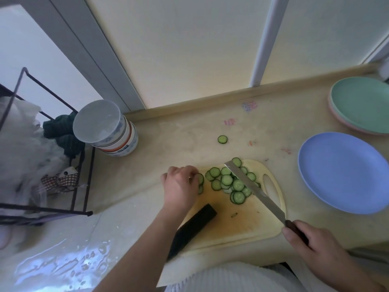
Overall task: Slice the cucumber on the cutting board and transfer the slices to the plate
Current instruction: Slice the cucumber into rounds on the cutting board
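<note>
A cream cutting board [242, 224] lies on the counter. A pile of cucumber slices [230, 182] covers its far part. The uncut dark cucumber piece [193, 228] lies along the board's left edge. My left hand [180, 186] is at the board's far left, its curled fingers on a couple of slices [200, 182]. My right hand [311, 243] grips the dark handle of a long knife [252, 189], whose blade lies slanted across the pile. A blue plate [345, 171] stands to the right of the board. One stray slice [222, 139] lies on the counter beyond the board.
Stacked green and pink plates [362, 104] sit at the far right. A stack of bowls [109, 129] stands at the left by a black wire rack [48, 157] with cloths. The counter's left front looks wet. A wall ledge runs behind.
</note>
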`<state>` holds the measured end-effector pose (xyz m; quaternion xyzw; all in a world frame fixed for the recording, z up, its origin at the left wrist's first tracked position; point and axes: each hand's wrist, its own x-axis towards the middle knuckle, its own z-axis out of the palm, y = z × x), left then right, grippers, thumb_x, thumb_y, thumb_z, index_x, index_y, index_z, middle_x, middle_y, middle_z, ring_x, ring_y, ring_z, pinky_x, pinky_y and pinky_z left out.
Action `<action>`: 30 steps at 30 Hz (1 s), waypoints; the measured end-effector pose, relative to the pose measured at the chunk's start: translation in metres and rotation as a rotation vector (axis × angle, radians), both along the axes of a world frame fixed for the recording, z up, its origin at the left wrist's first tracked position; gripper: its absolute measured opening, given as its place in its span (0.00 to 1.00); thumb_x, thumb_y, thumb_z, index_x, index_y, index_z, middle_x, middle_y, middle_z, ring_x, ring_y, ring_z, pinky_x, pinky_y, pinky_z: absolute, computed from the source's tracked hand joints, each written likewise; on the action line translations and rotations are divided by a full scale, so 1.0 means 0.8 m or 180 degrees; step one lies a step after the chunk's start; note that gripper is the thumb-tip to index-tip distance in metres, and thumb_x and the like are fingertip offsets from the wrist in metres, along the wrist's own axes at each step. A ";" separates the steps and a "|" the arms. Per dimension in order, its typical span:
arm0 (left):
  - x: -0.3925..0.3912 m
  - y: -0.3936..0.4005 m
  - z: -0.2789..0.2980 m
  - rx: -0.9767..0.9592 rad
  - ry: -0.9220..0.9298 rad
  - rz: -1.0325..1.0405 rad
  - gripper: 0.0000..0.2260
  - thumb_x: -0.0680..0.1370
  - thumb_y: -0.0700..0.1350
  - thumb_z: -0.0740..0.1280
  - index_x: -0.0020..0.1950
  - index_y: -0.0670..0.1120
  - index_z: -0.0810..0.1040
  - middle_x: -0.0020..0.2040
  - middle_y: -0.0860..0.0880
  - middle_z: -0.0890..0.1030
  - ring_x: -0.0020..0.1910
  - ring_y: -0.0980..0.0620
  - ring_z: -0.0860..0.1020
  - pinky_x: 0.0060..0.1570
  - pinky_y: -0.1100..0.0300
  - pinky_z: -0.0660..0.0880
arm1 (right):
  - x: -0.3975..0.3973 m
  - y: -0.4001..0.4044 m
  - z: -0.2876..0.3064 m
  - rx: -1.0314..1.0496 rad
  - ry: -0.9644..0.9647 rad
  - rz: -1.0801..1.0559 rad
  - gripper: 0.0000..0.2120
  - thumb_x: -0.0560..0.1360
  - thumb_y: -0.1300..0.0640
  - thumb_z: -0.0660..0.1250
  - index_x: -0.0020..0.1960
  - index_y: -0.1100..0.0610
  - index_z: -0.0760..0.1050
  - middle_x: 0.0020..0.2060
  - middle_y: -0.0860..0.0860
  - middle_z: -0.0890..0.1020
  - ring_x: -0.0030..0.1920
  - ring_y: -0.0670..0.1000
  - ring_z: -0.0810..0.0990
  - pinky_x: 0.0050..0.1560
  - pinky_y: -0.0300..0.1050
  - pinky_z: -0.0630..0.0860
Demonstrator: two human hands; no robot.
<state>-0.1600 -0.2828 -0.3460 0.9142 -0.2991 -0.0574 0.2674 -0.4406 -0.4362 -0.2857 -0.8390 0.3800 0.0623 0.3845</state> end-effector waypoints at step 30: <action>-0.085 0.067 -0.027 -0.0476 -0.0803 -0.1504 0.07 0.78 0.43 0.67 0.53 0.47 0.84 0.54 0.53 0.82 0.47 0.50 0.80 0.38 0.57 0.79 | 0.049 0.059 0.045 0.0987 0.0423 0.0354 0.22 0.81 0.46 0.57 0.41 0.65 0.70 0.28 0.50 0.72 0.28 0.41 0.69 0.35 0.32 0.68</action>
